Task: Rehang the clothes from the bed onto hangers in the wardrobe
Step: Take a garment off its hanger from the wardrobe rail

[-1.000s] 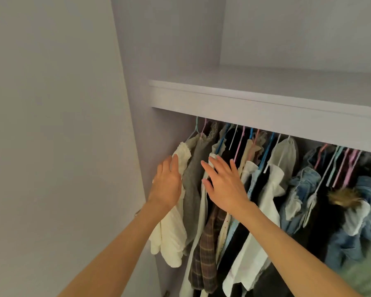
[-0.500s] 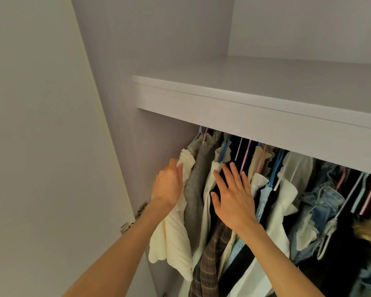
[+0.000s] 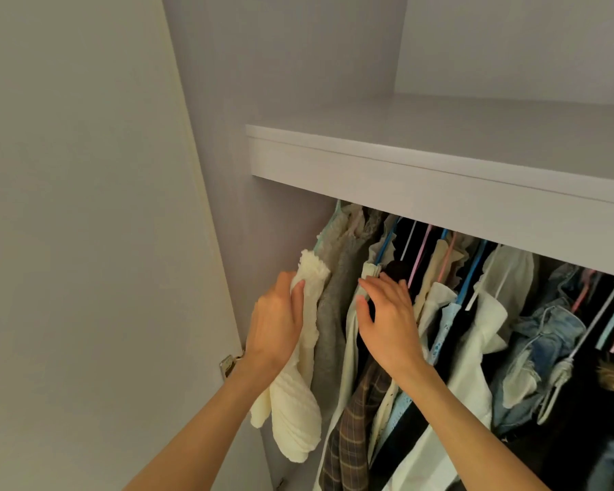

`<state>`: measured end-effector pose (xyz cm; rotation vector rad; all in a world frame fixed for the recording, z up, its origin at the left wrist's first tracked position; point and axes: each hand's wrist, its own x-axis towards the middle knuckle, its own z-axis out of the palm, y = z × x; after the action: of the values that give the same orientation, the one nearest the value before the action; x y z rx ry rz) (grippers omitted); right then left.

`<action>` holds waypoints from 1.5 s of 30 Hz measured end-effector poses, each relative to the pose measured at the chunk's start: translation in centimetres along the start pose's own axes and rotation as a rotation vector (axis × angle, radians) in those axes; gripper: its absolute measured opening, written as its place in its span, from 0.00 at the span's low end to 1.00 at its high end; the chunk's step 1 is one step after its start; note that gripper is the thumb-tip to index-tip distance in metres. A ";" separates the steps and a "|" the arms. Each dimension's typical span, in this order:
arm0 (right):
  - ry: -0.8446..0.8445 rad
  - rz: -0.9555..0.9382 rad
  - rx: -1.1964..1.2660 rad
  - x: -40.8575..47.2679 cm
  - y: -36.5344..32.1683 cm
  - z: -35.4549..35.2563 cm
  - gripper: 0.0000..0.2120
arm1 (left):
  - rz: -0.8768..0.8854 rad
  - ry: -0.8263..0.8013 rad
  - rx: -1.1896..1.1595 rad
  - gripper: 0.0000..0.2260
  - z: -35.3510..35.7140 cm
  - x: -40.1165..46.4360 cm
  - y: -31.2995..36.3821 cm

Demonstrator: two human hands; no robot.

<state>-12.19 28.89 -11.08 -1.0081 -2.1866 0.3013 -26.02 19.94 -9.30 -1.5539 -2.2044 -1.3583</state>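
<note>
A packed row of clothes hangs under the wardrobe shelf (image 3: 422, 178) on blue, pink and white hangers (image 3: 387, 242). At the left end hangs a cream ribbed top (image 3: 298, 412). My left hand (image 3: 277, 327) grips its shoulder, thumb over the fabric. Beside it hang a grey knit (image 3: 334, 313), a white shirt (image 3: 351, 331) and a brown plaid garment (image 3: 351, 427). My right hand (image 3: 387, 317) rests with fairly straight fingers on the white shirt and dark clothes, fingertips at the shirt's collar. The rail is hidden behind the shelf edge.
The open wardrobe door (image 3: 86, 242) fills the left side, with a metal hinge (image 3: 227, 363) near my left wrist. Denim garments (image 3: 539, 331) and white shirts (image 3: 482, 331) crowd the right part of the row. The wardrobe side wall (image 3: 263, 65) rises behind.
Both hands have pushed deeper into the clothes. My left hand has closed on the cream top's shoulder. My right hand has moved up towards the white shirt's collar. The camera came closer.
</note>
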 end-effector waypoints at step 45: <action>-0.688 -0.086 0.370 -22.5 -5.0 -2.3 0.11 | -0.564 -0.270 0.114 0.17 -11.9 -34.5 -1.6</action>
<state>-3.35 8.73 -18.30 -0.6512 -2.6150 1.0999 -15.69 -12.66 -22.17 -1.1778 -2.9883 -1.1509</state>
